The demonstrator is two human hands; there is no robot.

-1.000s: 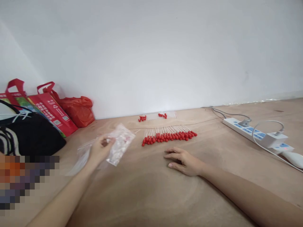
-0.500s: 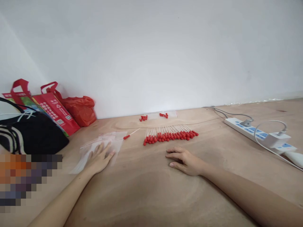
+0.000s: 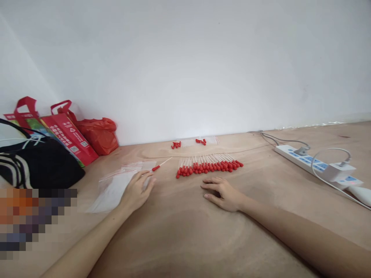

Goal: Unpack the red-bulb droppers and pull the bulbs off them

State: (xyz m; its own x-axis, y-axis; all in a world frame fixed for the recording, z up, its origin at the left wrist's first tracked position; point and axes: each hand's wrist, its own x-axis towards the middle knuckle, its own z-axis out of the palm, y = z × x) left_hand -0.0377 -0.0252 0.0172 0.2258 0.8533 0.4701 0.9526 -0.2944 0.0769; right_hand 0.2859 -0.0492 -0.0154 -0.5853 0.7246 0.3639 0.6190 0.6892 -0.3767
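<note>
A row of several white sticks with red tips (image 3: 209, 165) lies on the wooden surface (image 3: 185, 231) ahead of me. One single red-tipped stick (image 3: 161, 164) lies apart to their left. My left hand (image 3: 137, 190) rests flat and open on the right edge of a pile of clear zip bags (image 3: 116, 185), its fingertips near the single stick. Just below the row, my right hand (image 3: 222, 192) lies open, palm down on the wood, and holds nothing.
Red shopping bags (image 3: 68, 133) and a black and white bag (image 3: 31, 164) stand at the left by the wall. A white power strip (image 3: 317, 166) with cables lies at the right. Small clear bags with red pieces (image 3: 189, 143) lie near the wall.
My left hand laid the clear bag down on the pile, pressed it flat, then slid right toward the single stick. My right hand shifted slightly.
</note>
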